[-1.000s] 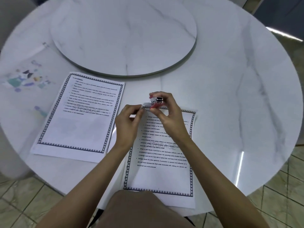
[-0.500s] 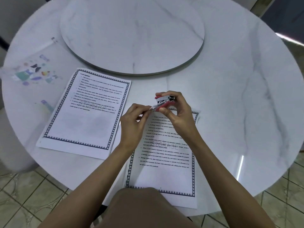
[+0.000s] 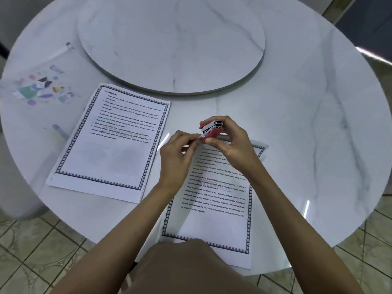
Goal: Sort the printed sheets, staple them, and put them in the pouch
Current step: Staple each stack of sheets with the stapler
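Observation:
A small red stapler (image 3: 211, 129) is held above the table by my right hand (image 3: 231, 145), fingers curled round it. My left hand (image 3: 177, 153) pinches something small and silvery at the stapler's mouth; what it is I cannot make out. Below the hands lies a stack of printed sheets (image 3: 214, 200) with a patterned border, near the table's front edge. A second stack of printed sheets (image 3: 110, 145) lies to its left. A clear pouch (image 3: 40, 88) with colourful cartoon prints rests flat at the far left of the table.
The round white marble table (image 3: 307, 124) carries a raised turntable (image 3: 171, 43) at its middle. My knee (image 3: 186, 270) shows below the front edge. Tiled floor (image 3: 31, 257) surrounds the table.
Both hands stay together over the right stack. The stapler has tilted so more of its red body and metal top shows. The view has shifted slightly.

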{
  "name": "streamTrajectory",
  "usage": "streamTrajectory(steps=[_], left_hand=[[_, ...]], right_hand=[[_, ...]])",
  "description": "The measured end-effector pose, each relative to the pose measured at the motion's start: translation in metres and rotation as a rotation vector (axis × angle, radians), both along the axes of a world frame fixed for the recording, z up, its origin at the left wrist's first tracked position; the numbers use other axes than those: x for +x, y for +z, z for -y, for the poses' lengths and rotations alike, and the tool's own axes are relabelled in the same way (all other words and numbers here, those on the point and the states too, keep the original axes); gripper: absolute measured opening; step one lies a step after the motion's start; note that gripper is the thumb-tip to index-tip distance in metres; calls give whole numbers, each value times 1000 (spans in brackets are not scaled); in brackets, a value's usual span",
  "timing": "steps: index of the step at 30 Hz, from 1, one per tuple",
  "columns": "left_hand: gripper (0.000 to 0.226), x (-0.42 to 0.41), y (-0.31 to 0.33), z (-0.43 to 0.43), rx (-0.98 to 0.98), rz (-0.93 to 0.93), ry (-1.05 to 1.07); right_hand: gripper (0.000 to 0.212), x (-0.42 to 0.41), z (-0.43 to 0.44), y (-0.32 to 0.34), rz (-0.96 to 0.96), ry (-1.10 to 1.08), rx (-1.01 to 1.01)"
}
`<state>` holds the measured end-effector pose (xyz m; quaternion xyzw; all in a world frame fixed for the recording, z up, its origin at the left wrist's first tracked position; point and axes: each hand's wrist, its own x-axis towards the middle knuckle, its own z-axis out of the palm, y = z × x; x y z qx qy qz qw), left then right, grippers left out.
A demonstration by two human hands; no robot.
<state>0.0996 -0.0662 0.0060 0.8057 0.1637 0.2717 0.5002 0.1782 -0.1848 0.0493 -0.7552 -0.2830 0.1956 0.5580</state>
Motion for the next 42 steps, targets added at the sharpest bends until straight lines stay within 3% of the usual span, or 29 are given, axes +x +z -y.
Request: streamTrajectory(steps=[7,11,23,35,42], left_hand=[[8,-1,2,3,-103,-54,17],[24,-3,8,6,-271,-60,34],[1,-5,5,4,-297,-78,-24],[2,-4,6,-1,-361,-96,-97],[17,-4,5,0,-366,-107,-129]], right_hand=[[28,-2,-5,0,-17,-44,-8],[26,-2,-6,0,-42,-85,12],[37,2,-6,-4,-93,-17,-44],[24,-3,-8,-8,-51,-40,-91],[24,-1,-6,-9,-20,-54,-122]])
